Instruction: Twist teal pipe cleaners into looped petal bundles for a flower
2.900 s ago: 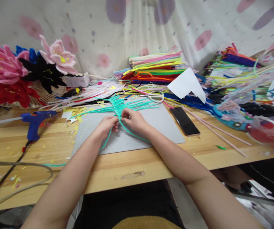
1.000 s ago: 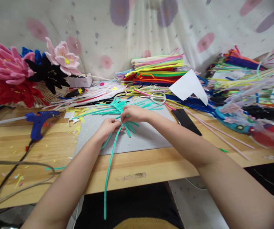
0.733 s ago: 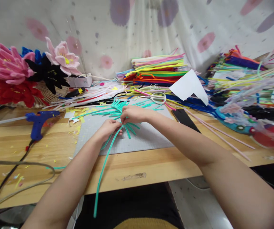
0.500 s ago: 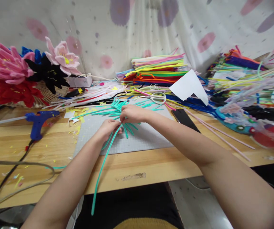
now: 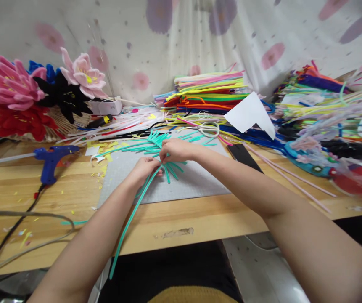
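Observation:
Over a grey cutting mat (image 5: 193,186), both my hands pinch a piece made of teal pipe cleaners (image 5: 158,137), with short ends fanning out below and a dense row above. My left hand (image 5: 145,169) is closed on it from the left, its fingertips partly hidden. From between the hands a long teal pipe cleaner (image 5: 130,223) hangs down past the table's front edge. My right hand (image 5: 175,150) is closed at the same spot, thumb and fingers nearly touching the left ones. More teal strips lie behind the hands on the mat.
A blue glue gun (image 5: 52,162) lies at the left with its cable. Fuzzy flowers (image 5: 64,97) stand behind it. Stacked coloured pipe cleaners (image 5: 209,92), scissors (image 5: 209,129) and white paper (image 5: 250,112) are at the back. A black phone (image 5: 244,156) lies right of the mat.
The free end of the long teal pipe cleaner has swung to the left. Both hands stay at nearly the same spot, still pinching.

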`<state>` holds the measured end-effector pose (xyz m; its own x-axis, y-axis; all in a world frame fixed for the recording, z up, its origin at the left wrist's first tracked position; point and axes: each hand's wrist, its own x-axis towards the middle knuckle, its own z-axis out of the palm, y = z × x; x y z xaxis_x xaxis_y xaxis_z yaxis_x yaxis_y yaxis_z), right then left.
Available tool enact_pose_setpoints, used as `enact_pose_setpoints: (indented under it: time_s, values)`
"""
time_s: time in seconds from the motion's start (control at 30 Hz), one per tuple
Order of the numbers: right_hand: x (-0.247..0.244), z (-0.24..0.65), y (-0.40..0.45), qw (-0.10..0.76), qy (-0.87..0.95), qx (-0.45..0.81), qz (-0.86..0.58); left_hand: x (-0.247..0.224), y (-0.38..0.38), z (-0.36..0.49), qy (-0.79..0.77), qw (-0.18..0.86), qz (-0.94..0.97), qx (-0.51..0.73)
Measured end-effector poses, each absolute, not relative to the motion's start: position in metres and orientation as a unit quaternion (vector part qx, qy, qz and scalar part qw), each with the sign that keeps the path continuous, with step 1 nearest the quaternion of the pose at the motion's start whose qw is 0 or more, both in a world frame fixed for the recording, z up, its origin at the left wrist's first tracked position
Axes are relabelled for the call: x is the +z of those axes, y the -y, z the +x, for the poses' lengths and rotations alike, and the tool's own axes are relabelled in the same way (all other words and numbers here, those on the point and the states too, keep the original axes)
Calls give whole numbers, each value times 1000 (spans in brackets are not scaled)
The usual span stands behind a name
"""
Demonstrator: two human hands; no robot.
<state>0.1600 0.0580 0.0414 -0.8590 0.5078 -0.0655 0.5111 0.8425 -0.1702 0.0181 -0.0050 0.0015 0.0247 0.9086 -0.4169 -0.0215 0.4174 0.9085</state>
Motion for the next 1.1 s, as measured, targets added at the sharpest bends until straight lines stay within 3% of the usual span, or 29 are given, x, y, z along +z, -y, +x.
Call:
enact_pose_setpoints:
  time_s: [0.43, 0.73, 0.87, 1.0, 1.1]
  values:
    - [41, 150, -39, -3, -976, 64, 206, 6, 1, 14, -558, 678, 283, 386]
    - [39, 163, -39, -39, -975, 67, 208, 10, 8, 19, -549, 685, 323, 353]
    - [32, 176, -28, -131, -953, 33, 272, 13, 8, 20, -567, 662, 311, 379]
    - [14, 189, -11, -300, -838, -47, 453, 15, 9, 20, -567, 662, 306, 383]
    - [3, 196, -2, -358, -735, -98, 567, 13, 9, 21, -563, 653, 322, 391]
